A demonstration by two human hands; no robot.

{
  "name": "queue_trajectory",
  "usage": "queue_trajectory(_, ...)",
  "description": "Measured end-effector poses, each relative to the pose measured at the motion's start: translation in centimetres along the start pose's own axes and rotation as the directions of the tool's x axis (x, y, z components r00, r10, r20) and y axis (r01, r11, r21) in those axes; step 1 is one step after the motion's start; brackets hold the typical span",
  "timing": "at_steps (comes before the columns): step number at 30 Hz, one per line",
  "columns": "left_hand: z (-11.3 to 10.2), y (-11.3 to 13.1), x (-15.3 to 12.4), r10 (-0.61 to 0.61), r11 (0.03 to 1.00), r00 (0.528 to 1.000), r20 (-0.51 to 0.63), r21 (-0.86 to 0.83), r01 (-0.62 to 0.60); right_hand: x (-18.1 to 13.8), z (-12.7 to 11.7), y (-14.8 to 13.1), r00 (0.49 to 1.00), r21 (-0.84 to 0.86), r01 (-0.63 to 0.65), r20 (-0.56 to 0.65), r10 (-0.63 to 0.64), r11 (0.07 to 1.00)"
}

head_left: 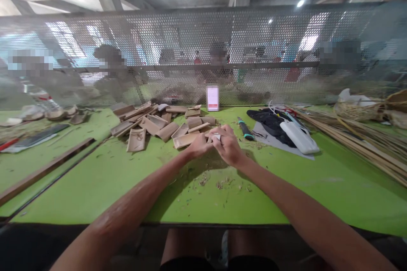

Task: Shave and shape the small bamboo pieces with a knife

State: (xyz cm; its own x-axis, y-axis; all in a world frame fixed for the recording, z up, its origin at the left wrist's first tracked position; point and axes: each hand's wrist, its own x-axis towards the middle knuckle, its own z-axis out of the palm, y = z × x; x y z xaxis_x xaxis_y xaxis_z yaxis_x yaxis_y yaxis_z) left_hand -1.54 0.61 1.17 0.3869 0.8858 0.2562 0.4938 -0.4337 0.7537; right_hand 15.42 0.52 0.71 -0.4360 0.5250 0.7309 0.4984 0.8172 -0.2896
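Observation:
My two hands meet over the middle of the green table [104, 178]. My right hand [227, 146] is curled, its fingers closed round a small whitish thing [216, 136] that I cannot make out. My left hand [199, 145] is closed too and presses against the right hand from the left, touching the same thing. Just beyond my hands lies a heap of cut bamboo pieces [159, 127]. Shavings [219, 183] are scattered on the table below my wrists.
A teal-handled knife [245, 129] lies right of the heap, beside a dark cloth [270, 123] and a white power bank [299, 136]. A phone [212, 98] stands against the perforated metal screen [203, 51]. Long bamboo strips [356, 139] and baskets [356, 110] lie far right. People sit behind the screen.

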Motion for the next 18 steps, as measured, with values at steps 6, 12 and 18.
queue_trajectory(6, 0.0, -0.2, 0.1, -0.019, 1.0, 1.0, 0.021, 0.024, 0.019, 0.1, 0.1, 0.0, 0.999, -0.013, -0.042, -0.003, 0.042, 0.999)
queue_trajectory(12, 0.1, -0.6, 0.1, -0.017, 0.999, 1.0, 0.025, 0.039, 0.016, 0.1, 0.0, -0.2, 1.0, -0.017, -0.013, 0.005, 0.013, 1.0)
queue_trajectory(18, 0.0, -1.4, 0.5, 0.091, 0.996, 0.996, -0.012, -0.011, -0.091, 0.2, -0.2, -1.3, 0.997, -0.028, 0.083, 0.01, -0.083, 0.996)
